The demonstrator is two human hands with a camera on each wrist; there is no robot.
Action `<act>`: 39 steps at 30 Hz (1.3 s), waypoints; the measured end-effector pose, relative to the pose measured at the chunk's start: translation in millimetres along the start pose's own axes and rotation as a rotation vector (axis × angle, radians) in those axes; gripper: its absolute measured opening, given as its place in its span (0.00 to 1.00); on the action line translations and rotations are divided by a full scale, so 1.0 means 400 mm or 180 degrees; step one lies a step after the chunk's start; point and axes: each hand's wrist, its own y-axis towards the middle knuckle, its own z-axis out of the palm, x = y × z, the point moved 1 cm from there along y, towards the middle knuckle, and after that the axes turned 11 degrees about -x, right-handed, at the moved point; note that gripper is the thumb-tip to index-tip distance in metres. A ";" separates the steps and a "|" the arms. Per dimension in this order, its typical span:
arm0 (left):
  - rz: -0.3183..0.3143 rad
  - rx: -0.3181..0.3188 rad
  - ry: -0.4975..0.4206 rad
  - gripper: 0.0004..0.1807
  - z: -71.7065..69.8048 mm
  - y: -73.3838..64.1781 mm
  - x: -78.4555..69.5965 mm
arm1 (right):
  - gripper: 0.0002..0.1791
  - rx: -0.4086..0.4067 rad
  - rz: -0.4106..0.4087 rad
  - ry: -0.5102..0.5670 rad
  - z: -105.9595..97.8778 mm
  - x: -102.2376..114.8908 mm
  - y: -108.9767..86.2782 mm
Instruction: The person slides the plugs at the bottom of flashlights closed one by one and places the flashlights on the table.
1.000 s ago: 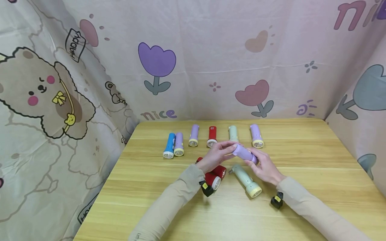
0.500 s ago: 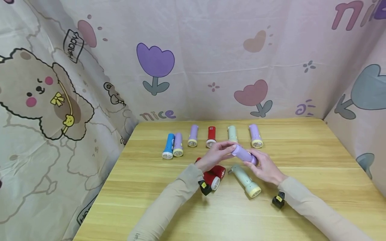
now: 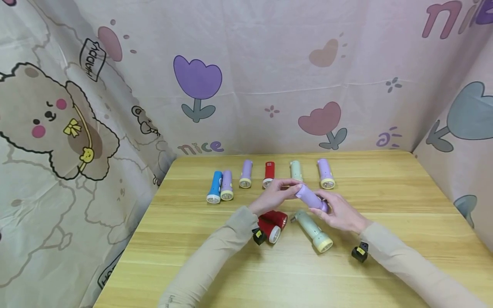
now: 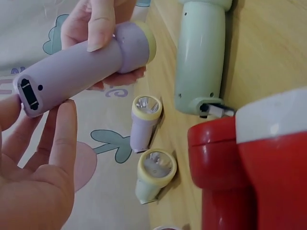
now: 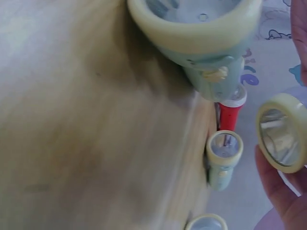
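Observation:
Both hands hold a purple flashlight [image 3: 310,197] above the table. My left hand [image 3: 275,196] pinches its tail end between thumb and fingertips. Around the head end curls my right hand [image 3: 340,210], thumb laid along the body in the left wrist view. That view also shows a dark slot and a small round hole in the tail. The pale yellow rim and lens [image 5: 282,133] face the right wrist camera. Just below the hands lies a pale green flashlight [image 3: 313,231], metal prongs [image 4: 218,110] sticking out of its tail. Two red flashlights [image 3: 269,229] lie partly behind my left wrist.
Toward the back of the wooden table [image 3: 185,256] lie a blue flashlight [image 3: 215,187], two purple ones [image 3: 227,185], a red one [image 3: 269,173], a pale green one [image 3: 296,170] and another purple one [image 3: 326,173]. A printed cloth [image 3: 254,77] hangs behind.
The held purple flashlight tips slightly more steeply, head end down. My right wrist shifts a little to the right, and my left wrist draws slightly up and left. The other flashlights stay put.

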 end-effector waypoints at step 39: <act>0.0836 -0.0431 0.2479 0.21 -0.018 -0.003 -0.009 | 0.20 0.0286 0.0210 -0.0397 -0.054 -0.040 0.005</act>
